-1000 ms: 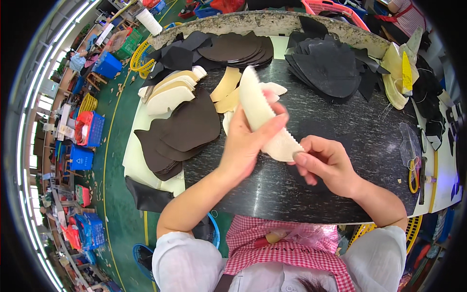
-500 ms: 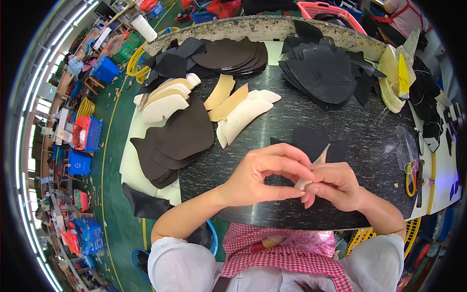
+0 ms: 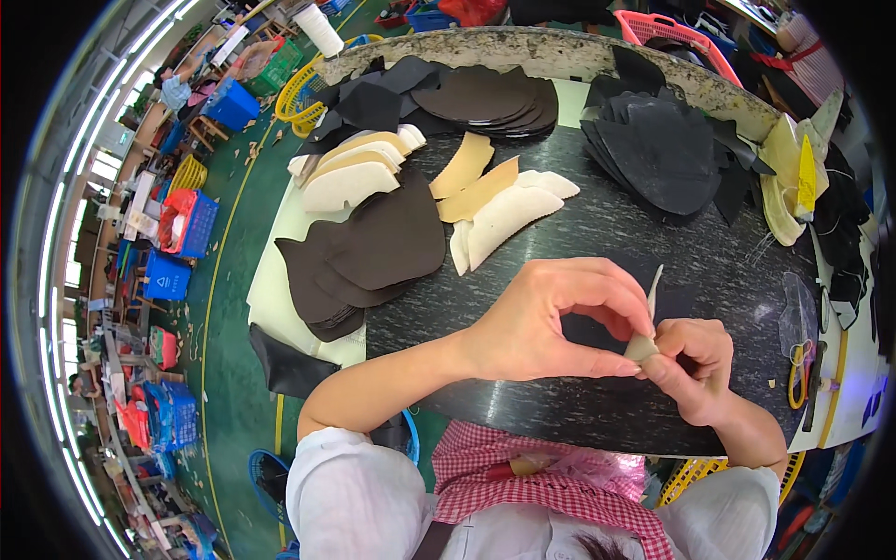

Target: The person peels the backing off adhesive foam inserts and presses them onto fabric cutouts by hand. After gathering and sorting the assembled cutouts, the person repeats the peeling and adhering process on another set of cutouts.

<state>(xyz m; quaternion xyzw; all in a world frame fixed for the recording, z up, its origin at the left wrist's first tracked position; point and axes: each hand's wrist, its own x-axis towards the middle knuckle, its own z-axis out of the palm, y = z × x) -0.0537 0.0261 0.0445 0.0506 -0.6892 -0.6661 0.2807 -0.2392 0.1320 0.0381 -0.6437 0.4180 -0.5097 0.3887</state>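
My left hand (image 3: 569, 322) pinches a small cream-coloured piece (image 3: 640, 349) between thumb and fingertips, over the near right of the dark table. My right hand (image 3: 698, 366) grips the same piece from the other side, thumb and curled fingers closed on it. A thin pale end of it stands up above the fingers; the rest is hidden by the hands. Beyond them, cream and tan curved pieces (image 3: 513, 219) with notched edges lie loosely overlapped. To their left, a fanned stack of dark brown cut pieces (image 3: 369, 252) sits below more cream pieces (image 3: 350, 185).
Black cut pieces (image 3: 653, 149) are heaped at the far right, brown ones (image 3: 490, 98) at the far middle. Yellow-handled scissors (image 3: 798, 375) lie at the right edge near a clear plastic scrap (image 3: 798, 313). A yellow basket (image 3: 301, 98) stands beyond the far left corner.
The whole view has shifted, so the table appears farther right. Both hands stay on the cream piece, which has tilted so its thin end points more upright. My right hand has turned slightly.
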